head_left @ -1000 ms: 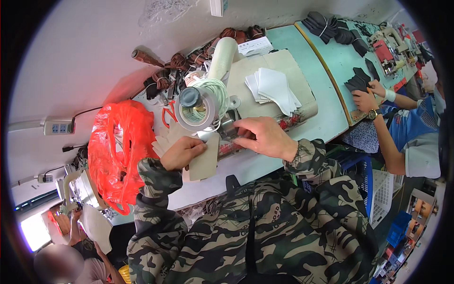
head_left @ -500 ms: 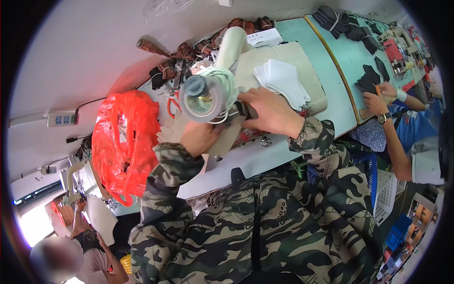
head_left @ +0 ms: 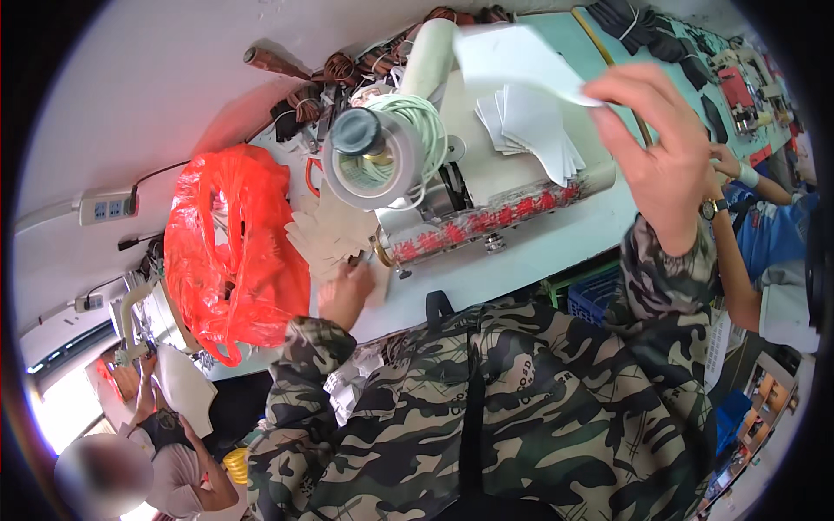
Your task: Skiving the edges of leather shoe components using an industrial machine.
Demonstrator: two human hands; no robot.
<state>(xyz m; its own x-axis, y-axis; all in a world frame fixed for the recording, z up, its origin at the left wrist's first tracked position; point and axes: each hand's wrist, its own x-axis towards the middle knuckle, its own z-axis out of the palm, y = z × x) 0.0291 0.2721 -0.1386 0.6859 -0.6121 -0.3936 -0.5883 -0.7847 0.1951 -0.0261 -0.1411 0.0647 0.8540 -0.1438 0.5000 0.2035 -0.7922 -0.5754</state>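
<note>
High at the right, my right hand [head_left: 656, 143] pinches the corner of a white cut sheet [head_left: 517, 59] between thumb and fingers. That sheet is lifted over a pile of similar white pieces [head_left: 534, 130] on a beige board [head_left: 465, 108]. My left hand [head_left: 346, 291] is low beside the table machine, fingers closed on a beige cut piece [head_left: 380, 282], blurred by motion. Fanned beige pieces [head_left: 330, 230] lie just beyond it. Between my hands stands the machine, with a long red-smeared front bar [head_left: 486, 221] and a round clear-rimmed holder [head_left: 369, 169] on top.
A red plastic bag [head_left: 230, 252] bulges at the left. Pale green cord [head_left: 421, 130] coils behind the holder, near a cream tube [head_left: 430, 56]. Bundled brown pieces [head_left: 343, 69] line the wall. Co-workers sit at the right, by a wristwatch [head_left: 712, 208], and at the lower left.
My right hand has left the machine and swung right and up, lifting a white sheet. My left hand has drawn back left and nearer me with the beige piece.
</note>
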